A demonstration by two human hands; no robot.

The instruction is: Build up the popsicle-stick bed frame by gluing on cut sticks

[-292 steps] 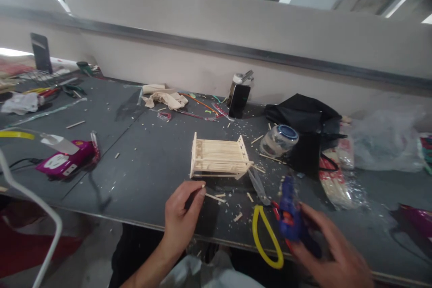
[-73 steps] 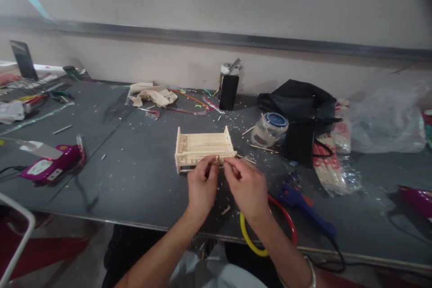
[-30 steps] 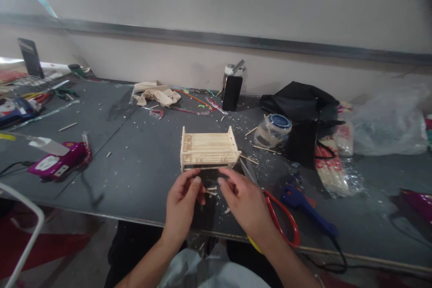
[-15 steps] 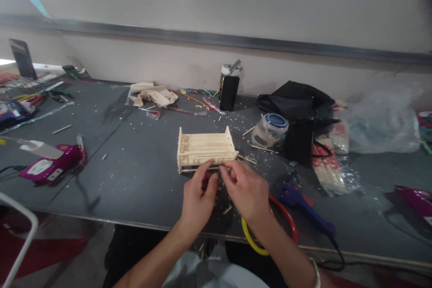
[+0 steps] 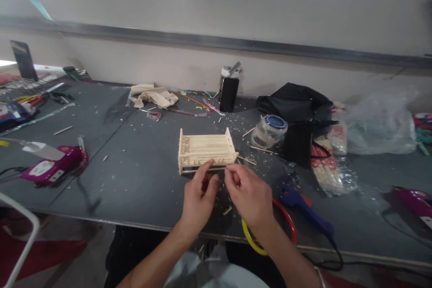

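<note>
A small bed-like model of pale wooden sticks [image 5: 207, 146] stands on the dark table in front of me. My left hand [image 5: 199, 193] is at its near long side. The index fingertip reaches the front rail, and the thumb stays apart from it with nothing visible between. Close by on the right, my right hand [image 5: 249, 191] has thumb and index finger pinched together by the lower front bar. Whatever lies in that pinch is too small to make out.
Right of the model lie a clear jar with a blue lid [image 5: 270, 131], a blue glue gun [image 5: 305, 207] and a red-yellow ring [image 5: 248, 236]. Behind stands a phone [image 5: 229, 94] against a bottle. A purple tool [image 5: 56, 162] lies left. Stick scraps litter the dark table [image 5: 135, 189].
My right hand has shifted slightly to the right, away from my left hand, with its fingers still pinched. The left hand and the model stay nearly in place.
</note>
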